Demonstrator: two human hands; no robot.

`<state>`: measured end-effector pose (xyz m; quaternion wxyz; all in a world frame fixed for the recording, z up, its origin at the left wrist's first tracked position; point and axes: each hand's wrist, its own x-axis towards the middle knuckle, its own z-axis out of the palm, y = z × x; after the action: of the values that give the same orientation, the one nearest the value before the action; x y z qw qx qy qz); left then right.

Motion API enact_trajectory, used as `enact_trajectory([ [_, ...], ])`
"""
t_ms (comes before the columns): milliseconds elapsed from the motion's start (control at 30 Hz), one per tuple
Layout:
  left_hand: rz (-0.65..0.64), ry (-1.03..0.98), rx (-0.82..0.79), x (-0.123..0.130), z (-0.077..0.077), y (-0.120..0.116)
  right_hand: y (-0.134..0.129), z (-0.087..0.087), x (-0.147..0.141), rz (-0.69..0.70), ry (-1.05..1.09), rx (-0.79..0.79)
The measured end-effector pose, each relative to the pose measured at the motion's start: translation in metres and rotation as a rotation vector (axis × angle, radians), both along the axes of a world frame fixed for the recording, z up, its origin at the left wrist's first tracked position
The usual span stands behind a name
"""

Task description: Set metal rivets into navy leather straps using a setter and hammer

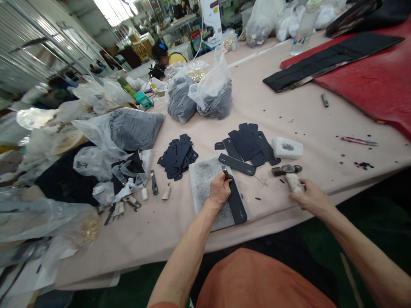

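Observation:
My left hand point(220, 188) is closed around a metal hole punch point(226, 173), held against the far end of a dark strip point(238, 205). That strip lies along the right side of a speckled white board point(199, 188). To the right, my right hand point(308, 194) grips a hammer point(287, 170) by its pale wrapped handle, the head raised over the table or resting low; I cannot tell which. Beyond the board sits a pile of dark strips point(245, 143), with one strip point(237, 164) overlapping the board's far edge. A second pile of cut dark pieces point(178, 156) lies at the left.
A white block point(287, 148) stands behind the hammer, and a thin awl-like tool point(260, 180) lies near the board. Several punches point(154, 183) are at left, beside filled plastic bags point(213, 96). A pen point(358, 140) and red sheet point(369, 81) are at right. A person point(178, 57) is beyond.

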<state>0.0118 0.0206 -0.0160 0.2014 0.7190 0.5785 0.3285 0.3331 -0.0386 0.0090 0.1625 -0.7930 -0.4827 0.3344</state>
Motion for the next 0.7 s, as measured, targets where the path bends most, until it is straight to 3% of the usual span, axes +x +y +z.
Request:
enact_trajectory([
  [133, -0.006, 0.02, -0.014, 0.001, 0.002, 0.0, 0.003, 0.009, -0.01, -0.286, 0.837, -0.055],
  [200, -0.016, 0.019, 0.007, 0.001, 0.002, 0.0, 0.0, 0.013, -0.018, -0.392, 0.98, -0.046],
  [300, -0.04, 0.0, 0.043, 0.0, 0.001, 0.0, -0.002, 0.032, -0.033, -0.46, 0.92, 0.001],
  [400, -0.048, -0.003, 0.054, 0.0, 0.002, 0.0, 0.002, 0.081, -0.05, -0.211, 0.742, 0.164],
  [500, -0.041, 0.009, 0.067, 0.0, 0.003, 0.0, 0.008, 0.148, -0.073, 0.084, 0.4, 0.488],
  [567, -0.04, 0.015, 0.083, 0.0, 0.003, 0.0, 0.013, 0.181, -0.09, 0.218, 0.212, 0.733],
  [633, -0.049, 0.017, 0.098, 0.0, 0.001, 0.0, 0.017, 0.191, -0.105, 0.36, 0.093, 0.879],
  [700, -0.05, 0.02, 0.113, 0.0, -0.001, 0.0, 0.02, 0.185, -0.114, 0.555, -0.028, 0.874],
])
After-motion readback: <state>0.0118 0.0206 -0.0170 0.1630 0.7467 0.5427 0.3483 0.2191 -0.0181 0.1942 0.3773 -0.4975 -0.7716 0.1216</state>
